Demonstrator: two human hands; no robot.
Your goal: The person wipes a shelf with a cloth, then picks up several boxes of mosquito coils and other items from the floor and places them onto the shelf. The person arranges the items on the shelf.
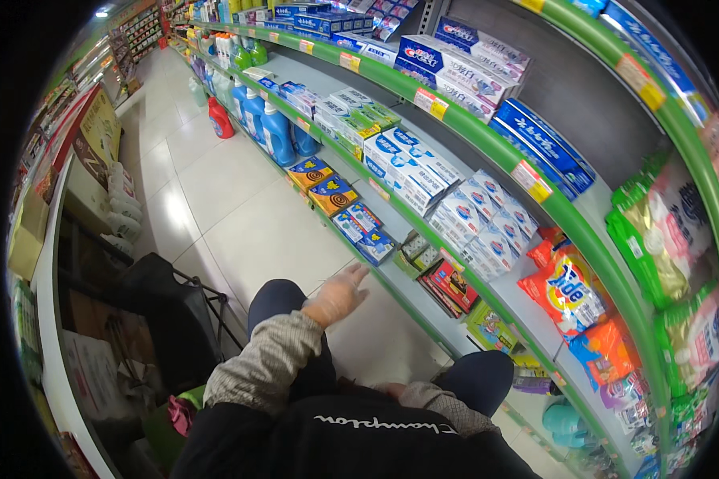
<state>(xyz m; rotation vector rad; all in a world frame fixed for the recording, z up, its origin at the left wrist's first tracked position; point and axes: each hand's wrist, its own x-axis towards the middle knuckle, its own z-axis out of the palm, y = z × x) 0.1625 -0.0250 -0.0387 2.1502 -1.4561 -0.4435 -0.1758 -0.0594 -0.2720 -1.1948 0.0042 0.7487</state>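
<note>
My left hand (337, 293), in a thin clear plastic glove, reaches out past my knee with nothing in it and its fingers somewhat apart. It hovers over the floor tiles, nearest to blue boxes (364, 233) at the edge of the bottom shelf. Mosquito coil boxes (325, 184) stand just beyond them. Low at my lap is my right hand (389, 389), mostly hidden by my clothing and sleeve, so its grip does not show. Red and black packets (449, 288) and a green pack (492, 327) are on the bottom shelf to the right of my left hand.
Toothpaste boxes (410, 170) and orange Tide bags (566, 290) fill the shelf above, behind a green shelf edge (479, 141). Blue detergent bottles (277, 135) stand further along. A red bottle (219, 118) is on the floor. A black folding chair (156, 299) stands at left.
</note>
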